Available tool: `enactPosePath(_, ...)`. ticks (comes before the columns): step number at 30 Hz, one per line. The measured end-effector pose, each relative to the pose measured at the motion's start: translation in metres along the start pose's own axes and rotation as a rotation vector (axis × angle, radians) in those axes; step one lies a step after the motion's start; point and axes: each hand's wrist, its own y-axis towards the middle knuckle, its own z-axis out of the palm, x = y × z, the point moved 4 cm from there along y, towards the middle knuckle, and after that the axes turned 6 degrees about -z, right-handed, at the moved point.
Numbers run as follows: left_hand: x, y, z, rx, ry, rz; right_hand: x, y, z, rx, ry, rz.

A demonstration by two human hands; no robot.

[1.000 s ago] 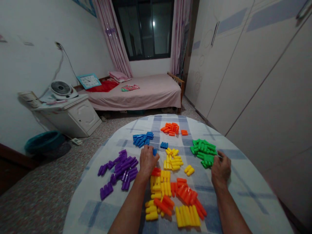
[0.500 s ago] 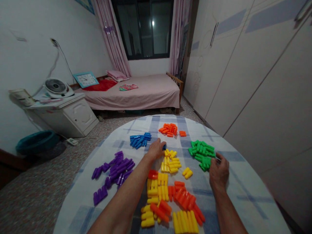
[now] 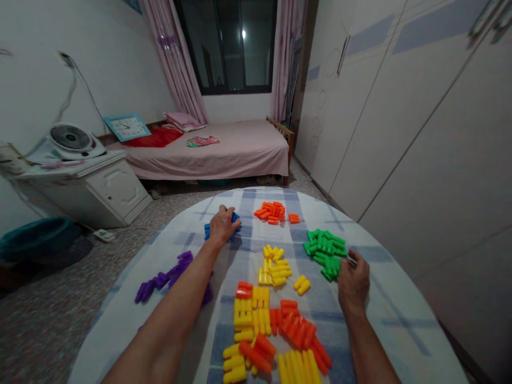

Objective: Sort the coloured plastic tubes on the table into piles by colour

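Note:
My left hand (image 3: 223,225) reaches across the round table and lies closed over the pile of blue plastic pegs (image 3: 207,231), covering most of it. My right hand (image 3: 354,278) rests on the checked cloth (image 3: 400,320), fingers loosely bent and holding nothing, its thumb side touching the green peg pile (image 3: 323,246). Between the hands lies a small yellow pile (image 3: 276,265). An orange pile (image 3: 271,212) sits at the far edge. Purple pegs (image 3: 162,278) lie left of my forearm, partly hidden by it. Mixed red and yellow pegs (image 3: 276,326) lie nearest me.
A white wardrobe (image 3: 400,106) runs close along the right of the table. Beyond the table stands a bed with a pink cover (image 3: 224,146). At the left are a white cabinet (image 3: 104,188) with a fan (image 3: 70,137) on it and a teal basin (image 3: 32,240) on the floor.
My left hand went from the middle of the table, where it closed on loose blue pegs, out to the blue pile at the far left. My right hand stayed by the green pile.

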Motion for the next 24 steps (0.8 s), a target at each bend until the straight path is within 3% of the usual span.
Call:
enactPosePath(5,0.035,0.02,0.018,0.019,0.046,-0.05,-0.002,0.0,0.001,0.017,-0.001,-0.016)
enactPosePath(9,0.043,0.019,0.037,0.099,0.009,-0.061,-0.003,0.001,0.001,0.014,-0.008,-0.021)
enactPosePath(14,0.027,0.007,0.015,0.002,-0.049,-0.022,0.0,0.0,0.001,0.006,-0.01,-0.007)
enactPosePath(17,0.011,-0.031,-0.007,0.022,-0.214,0.138,0.001,0.0,0.001,0.007,-0.014,0.005)
enactPosePath(20,0.002,-0.092,-0.022,0.242,-0.385,0.292,0.0,0.0,0.002,0.014,-0.023,0.005)
enactPosePath(24,0.001,-0.16,-0.028,0.51,-0.496,0.279,0.001,0.0,0.001,0.014,-0.023,-0.004)
